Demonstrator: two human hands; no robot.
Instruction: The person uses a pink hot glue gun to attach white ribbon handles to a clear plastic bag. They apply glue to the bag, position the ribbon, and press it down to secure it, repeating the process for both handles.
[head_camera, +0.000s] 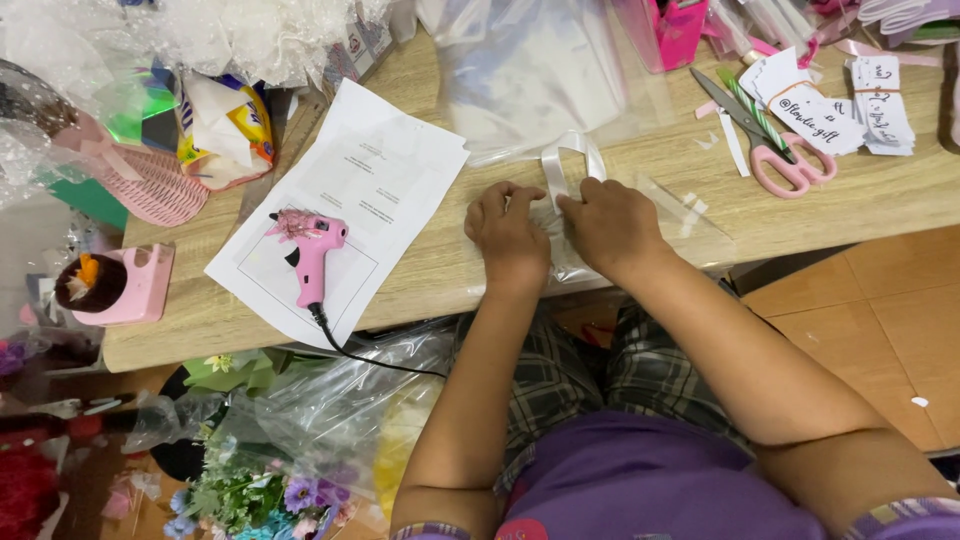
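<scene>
A white printed sheet (345, 205) lies on the wooden table left of centre. At the far left sits a yellow, blue and white packet (232, 128). White paper tags (815, 108) lie stacked at the far right, partly fanned out.

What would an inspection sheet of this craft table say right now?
Surface: wooden table, crowded along its far edge.
Job's things: white ribbon looped over a clear plastic bag.
Clutter: pink glue gun on a printed sheet; pink scissors; paper tags; pink basket.
Grips: left hand and right hand both pinch the ribbon.
Cables: black cord runs off the table edge.
Surroundings: artificial flowers in plastic, tiled floor.
</scene>
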